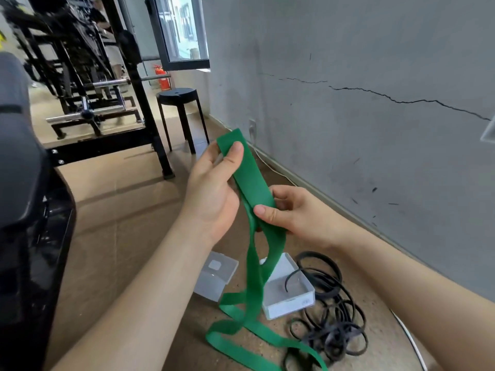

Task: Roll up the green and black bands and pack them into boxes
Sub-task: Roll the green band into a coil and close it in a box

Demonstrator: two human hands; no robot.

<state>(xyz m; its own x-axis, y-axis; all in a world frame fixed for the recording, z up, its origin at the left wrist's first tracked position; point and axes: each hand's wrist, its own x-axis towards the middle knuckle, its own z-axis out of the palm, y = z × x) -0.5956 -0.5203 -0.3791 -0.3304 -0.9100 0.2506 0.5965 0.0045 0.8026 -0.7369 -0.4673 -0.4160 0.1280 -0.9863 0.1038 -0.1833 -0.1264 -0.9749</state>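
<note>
I hold a wide green band (pixel 254 183) up in front of me. My left hand (pixel 214 188) pinches its folded top end, thumb on the front face. My right hand (pixel 289 212) pinches the band lower down, thumb across the front. The rest of the green band hangs down and trails in loops on the floor. A thin black band (pixel 329 317) lies in a tangled heap on the floor at the right. One clear plastic box (pixel 290 290) stands open by the heap, with a black end curling inside it. A second clear box (pixel 215 277) lies to its left.
A grey cracked wall (pixel 375 103) runs along the right, with a white cable (pixel 412 341) on the floor below it. A black stool (pixel 179 103) stands ahead by the wall. Black gym machines (pixel 80 76) fill the left background. A dark padded machine part (pixel 24 183) is close at my left.
</note>
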